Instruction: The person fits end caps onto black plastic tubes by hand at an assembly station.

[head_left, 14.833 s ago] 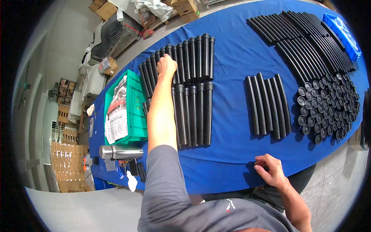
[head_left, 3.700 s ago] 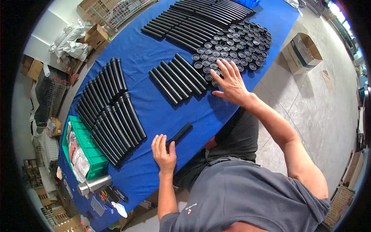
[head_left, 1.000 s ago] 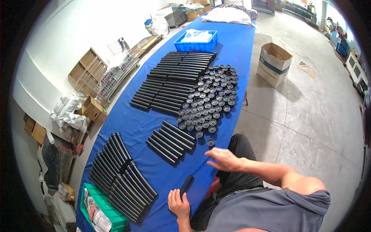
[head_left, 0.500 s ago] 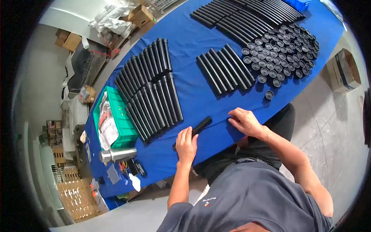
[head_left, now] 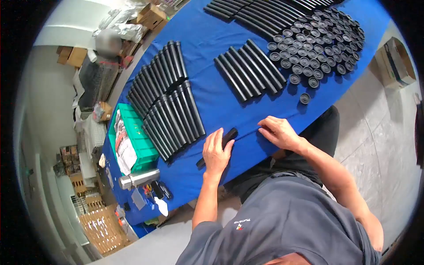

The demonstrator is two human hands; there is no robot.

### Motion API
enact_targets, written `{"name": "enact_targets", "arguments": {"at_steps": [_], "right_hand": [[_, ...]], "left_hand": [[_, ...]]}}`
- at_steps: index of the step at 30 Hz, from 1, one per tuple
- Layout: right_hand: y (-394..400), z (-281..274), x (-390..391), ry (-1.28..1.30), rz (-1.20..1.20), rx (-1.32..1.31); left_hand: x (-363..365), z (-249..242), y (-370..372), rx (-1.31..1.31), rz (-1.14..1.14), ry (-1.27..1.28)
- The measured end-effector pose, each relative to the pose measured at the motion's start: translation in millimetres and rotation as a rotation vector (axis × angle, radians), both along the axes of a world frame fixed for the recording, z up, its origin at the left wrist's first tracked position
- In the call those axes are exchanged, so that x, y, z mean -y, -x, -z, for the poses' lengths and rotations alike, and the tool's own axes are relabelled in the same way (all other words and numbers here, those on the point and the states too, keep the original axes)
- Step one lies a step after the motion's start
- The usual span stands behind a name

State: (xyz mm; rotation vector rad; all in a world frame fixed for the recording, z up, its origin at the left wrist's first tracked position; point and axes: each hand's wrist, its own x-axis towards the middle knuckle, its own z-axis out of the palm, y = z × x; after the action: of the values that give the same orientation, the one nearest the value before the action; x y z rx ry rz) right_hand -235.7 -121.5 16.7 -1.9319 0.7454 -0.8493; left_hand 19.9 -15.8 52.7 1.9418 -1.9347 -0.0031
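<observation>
My left hand (head_left: 216,151) lies flat on a single black tube (head_left: 228,134) near the front edge of the blue-covered table (head_left: 221,101). My right hand (head_left: 277,131) rests on the cloth just right of that tube, fingers curled, holding nothing that I can see. A lone black cap (head_left: 304,98) sits beyond the right hand. Behind it lies a short row of black tubes (head_left: 249,70) and a cluster of black caps (head_left: 318,46). Left of my hands is a double row of capped black tubes (head_left: 165,99).
A green bin (head_left: 132,139) holding a printed bag stands at the table's left end, with a steel flask (head_left: 139,178) and small tools beside it. Long black tubes (head_left: 260,13) lie at the far side. A cardboard box (head_left: 397,62) stands on the floor at right.
Over the last second the view swung down toward the near table edge. My right hand came in from the cap pile to the cloth beside the single tube. My left hand stayed on the tube.
</observation>
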Motion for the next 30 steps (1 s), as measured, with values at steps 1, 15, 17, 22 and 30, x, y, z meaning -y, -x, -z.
{"name": "enact_targets", "arguments": {"at_steps": [1,15,17,22,30], "right_hand": [[0,1,1,0.016,0.000,0.009],[-2,4,1,0.031,-0.001,0.018],[-1,2,1,0.015,-0.003,0.005],[0,-3,1,0.000,-0.007,-0.015],[-1,-4,0,0.003,0.001,-0.021]], "left_hand": [[0,1,-1,-0.004,0.007,0.001],[-8,6,-1,-0.033,-0.015,-0.039],[-9,9,-2,-0.046,-0.018,-0.039],[-9,10,-1,-0.056,-0.031,-0.031],[-13,15,-4,-0.087,-0.026,0.006]]}}
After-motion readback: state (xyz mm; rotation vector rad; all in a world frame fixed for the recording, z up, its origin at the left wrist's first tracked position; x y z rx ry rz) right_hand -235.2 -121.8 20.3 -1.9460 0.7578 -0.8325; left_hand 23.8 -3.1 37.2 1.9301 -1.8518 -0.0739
